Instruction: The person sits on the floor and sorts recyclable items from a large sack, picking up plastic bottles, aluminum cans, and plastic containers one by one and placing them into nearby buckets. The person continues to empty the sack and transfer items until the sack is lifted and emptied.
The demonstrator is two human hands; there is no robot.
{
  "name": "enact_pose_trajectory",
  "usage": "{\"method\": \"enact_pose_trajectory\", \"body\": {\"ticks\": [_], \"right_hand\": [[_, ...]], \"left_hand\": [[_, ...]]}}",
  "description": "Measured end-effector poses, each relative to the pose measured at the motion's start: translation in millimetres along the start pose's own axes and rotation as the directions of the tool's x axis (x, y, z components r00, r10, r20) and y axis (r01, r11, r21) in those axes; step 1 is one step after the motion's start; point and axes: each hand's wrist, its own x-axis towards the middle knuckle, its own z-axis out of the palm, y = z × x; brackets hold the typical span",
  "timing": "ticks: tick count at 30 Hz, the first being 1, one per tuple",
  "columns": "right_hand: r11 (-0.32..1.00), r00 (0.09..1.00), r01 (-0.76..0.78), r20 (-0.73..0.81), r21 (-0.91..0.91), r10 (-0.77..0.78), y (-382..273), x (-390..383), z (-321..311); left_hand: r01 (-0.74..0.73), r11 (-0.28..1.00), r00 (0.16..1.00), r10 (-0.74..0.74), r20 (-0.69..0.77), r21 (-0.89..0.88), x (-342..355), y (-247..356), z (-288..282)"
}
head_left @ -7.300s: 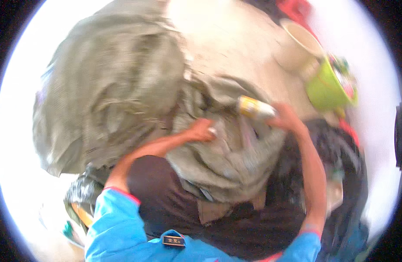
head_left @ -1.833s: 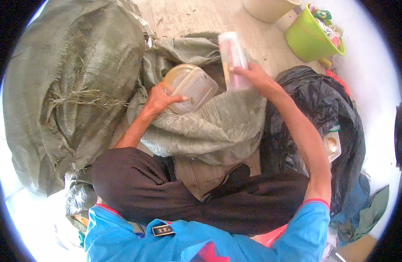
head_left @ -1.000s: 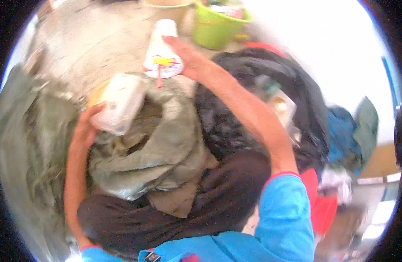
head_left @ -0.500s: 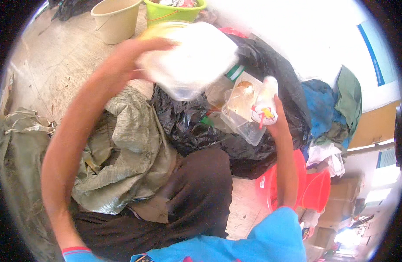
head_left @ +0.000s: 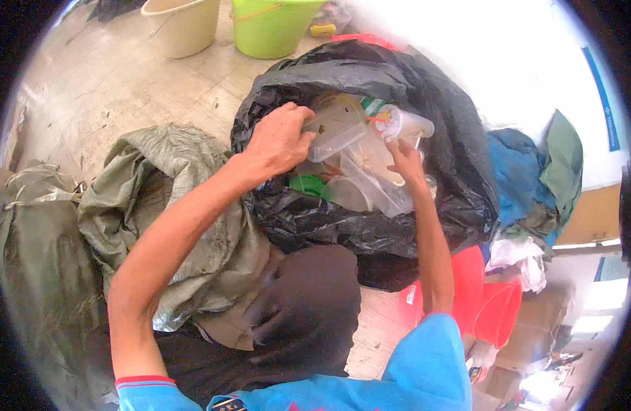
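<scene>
My left hand [head_left: 281, 140] is at the left side of an open black plastic bag, its fingers curved and apart beside a clear plastic food container [head_left: 336, 137]. That container lies tilted among other clear containers in the bag. My right hand [head_left: 406, 163] hangs over the bag's right part with fingers spread, just below a whitish plastic cup [head_left: 411, 125] with a red straw. The cup lies on its side on the heap. Under it sits a clear rectangular tub [head_left: 377, 185], and a green piece [head_left: 310, 185] shows lower left. The black bag [head_left: 445, 130] surrounds them all.
A grey-green woven sack [head_left: 192, 164] stands to my left, with another [head_left: 48, 253] beyond it. Beige [head_left: 185, 27] and lime-green [head_left: 269, 31] buckets stand at the back. Red buckets [head_left: 497, 308] are at my right, near blue and green cloth-like material [head_left: 527, 171].
My left hand has come down from above the bag, and the pale container it carried is no longer raised. My right hand has let go of the cup, which now lies in the bag.
</scene>
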Motion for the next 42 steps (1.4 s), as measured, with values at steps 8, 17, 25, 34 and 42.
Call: {"method": "enact_pose_trajectory", "body": {"ticks": [8, 17, 25, 34, 42], "right_hand": [[0.817, 0.975, 0.217, 0.163, -0.534, -0.153, -3, 43, 6], [0.77, 0.66, 0.634, 0.473, 0.066, -0.584, -233, -146, 80], [0.289, -0.132, 0.921, 0.907, 0.261, -0.4, -255, -209, 355], [-0.041, 0.054, 0.998, 0.925, -0.042, 0.377, -134, -155, 330], [0.001, 0.076, 0.997, 0.958, -0.079, 0.278, -120, -148, 340]], "left_hand": [[0.092, 0.995, 0.988, -0.096, -0.123, -0.043, -48, -26, -123], [0.555, 0.699, 0.65, -0.703, 0.29, 0.451, -333, -193, -148], [0.441, 0.865, 0.647, -0.122, 0.752, -0.24, -368, -87, -66], [0.508, 0.829, 0.588, -0.134, 0.798, -0.234, -398, -92, -59], [0.42, 0.907, 0.893, -0.411, 0.186, -0.014, -363, -96, -80]]}}
